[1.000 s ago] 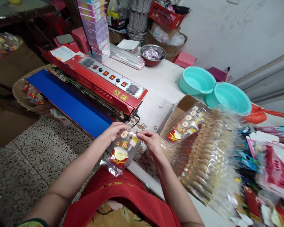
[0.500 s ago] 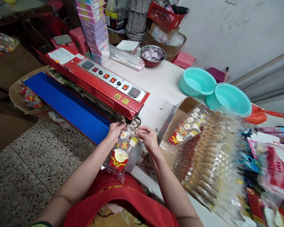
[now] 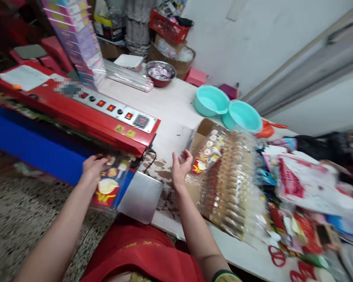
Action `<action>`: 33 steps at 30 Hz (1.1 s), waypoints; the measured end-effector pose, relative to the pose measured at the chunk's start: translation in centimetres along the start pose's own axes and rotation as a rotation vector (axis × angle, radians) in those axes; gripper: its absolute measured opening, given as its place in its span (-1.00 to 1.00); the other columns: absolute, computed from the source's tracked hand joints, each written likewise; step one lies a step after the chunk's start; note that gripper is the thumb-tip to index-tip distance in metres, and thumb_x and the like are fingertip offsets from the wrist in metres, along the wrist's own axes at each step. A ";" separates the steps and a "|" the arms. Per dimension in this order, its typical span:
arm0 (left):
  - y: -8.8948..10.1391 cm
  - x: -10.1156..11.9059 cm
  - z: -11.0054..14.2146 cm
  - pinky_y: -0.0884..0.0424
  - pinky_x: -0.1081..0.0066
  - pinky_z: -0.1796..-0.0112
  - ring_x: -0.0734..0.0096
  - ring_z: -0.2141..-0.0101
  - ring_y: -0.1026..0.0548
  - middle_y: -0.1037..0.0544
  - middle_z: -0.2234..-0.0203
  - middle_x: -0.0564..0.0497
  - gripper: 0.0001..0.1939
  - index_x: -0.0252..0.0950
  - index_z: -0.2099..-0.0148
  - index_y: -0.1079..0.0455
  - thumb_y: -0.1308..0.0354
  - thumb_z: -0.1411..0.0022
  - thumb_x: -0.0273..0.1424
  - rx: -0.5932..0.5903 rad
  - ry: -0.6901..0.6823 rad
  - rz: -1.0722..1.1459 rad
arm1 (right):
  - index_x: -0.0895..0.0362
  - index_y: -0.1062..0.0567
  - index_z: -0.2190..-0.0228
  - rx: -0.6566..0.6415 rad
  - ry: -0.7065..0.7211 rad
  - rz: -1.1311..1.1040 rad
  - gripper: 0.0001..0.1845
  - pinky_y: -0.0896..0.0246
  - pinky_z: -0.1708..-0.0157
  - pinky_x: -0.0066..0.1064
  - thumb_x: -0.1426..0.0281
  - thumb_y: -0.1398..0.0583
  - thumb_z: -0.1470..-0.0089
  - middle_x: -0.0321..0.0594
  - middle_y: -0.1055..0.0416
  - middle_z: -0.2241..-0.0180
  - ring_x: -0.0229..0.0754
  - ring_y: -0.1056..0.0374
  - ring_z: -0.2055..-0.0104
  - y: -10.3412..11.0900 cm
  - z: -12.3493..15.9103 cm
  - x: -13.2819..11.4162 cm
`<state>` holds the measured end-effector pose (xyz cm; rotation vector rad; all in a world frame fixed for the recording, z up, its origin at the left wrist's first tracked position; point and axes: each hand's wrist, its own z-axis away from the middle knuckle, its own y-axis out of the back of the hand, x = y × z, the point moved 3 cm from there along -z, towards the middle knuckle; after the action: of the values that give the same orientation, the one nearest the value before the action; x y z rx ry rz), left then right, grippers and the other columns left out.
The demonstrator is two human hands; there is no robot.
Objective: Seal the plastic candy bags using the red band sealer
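- Head view: a cluttered packing room with a speckled floor and a pale wall; a worn white counter [image 3: 179, 105] carries a red band sealer [image 3: 76, 113] with a blue conveyor belt [image 3: 29, 145] along its front.
- The left hand [image 3: 94, 166] rests on the top edge of a clear toy packet [image 3: 110, 186], fingers curled over it, pressing it against the belt just under the sealer's mouth.
- The right hand [image 3: 181, 166] hangs free over the counter, fingers loosely spread and holding nothing, just beside a stack of filled packets [image 3: 229, 184] in a cardboard box [image 3: 201, 131].
- Handling, as a judgement: the packet looks light, thin and slippery, its film floppy while the small toy foods inside are stiff; the open top edge, kept flat, seems the best place to hold.
- Writing: a yellow "W" on the red card in the packet; yellow warning stickers on the sealer; its panel labels are blurred.
- Beyond: two teal basins [image 3: 226, 107], a metal bowl [image 3: 160, 73], stacked purple boxes [image 3: 76, 39], red scissors [image 3: 278, 256].
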<state>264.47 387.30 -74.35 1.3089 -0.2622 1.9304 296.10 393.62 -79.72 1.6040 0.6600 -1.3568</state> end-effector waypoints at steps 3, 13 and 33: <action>2.2 1.5 -1.2 -0.23 0.02 -0.12 0.16 0.02 -0.42 -0.48 0.14 -0.04 -0.48 -0.35 0.02 -0.31 -0.34 0.07 -0.52 0.286 -0.216 -0.196 | 0.26 0.02 -0.24 0.273 -0.184 0.448 -0.09 0.04 -0.23 -0.07 0.18 -0.24 -0.01 0.24 -0.01 -0.24 0.12 0.04 -0.31 4.7 -5.0 3.9; -3.4 -2.6 10.3 -0.30 0.04 -0.09 0.06 -0.02 -0.44 -0.49 0.02 -0.15 -0.61 -0.25 -0.02 -0.36 -0.21 -0.16 -0.23 0.075 -1.024 -0.501 | 0.14 0.36 -0.33 0.227 -0.475 0.583 0.38 -0.04 -0.15 0.07 0.27 -0.40 0.27 0.25 -0.03 -0.21 0.29 -0.08 -0.22 9.1 -8.6 7.9; -8.2 -0.6 14.4 -0.43 0.34 0.09 0.20 0.06 -0.50 -0.52 0.03 -0.08 -0.44 -0.23 -0.11 -0.33 -0.32 -0.03 -0.39 -1.142 -0.044 -0.185 | 0.04 -0.49 0.16 -1.051 0.192 -0.121 -0.46 -0.40 0.16 -0.30 0.15 -0.44 0.21 -0.09 -0.21 -0.14 -0.07 -0.35 0.00 8.7 -1.8 -8.7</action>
<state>280.38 384.57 -70.37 0.5567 -1.0349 1.2074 302.12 392.55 -68.90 0.8287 1.3215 -0.6902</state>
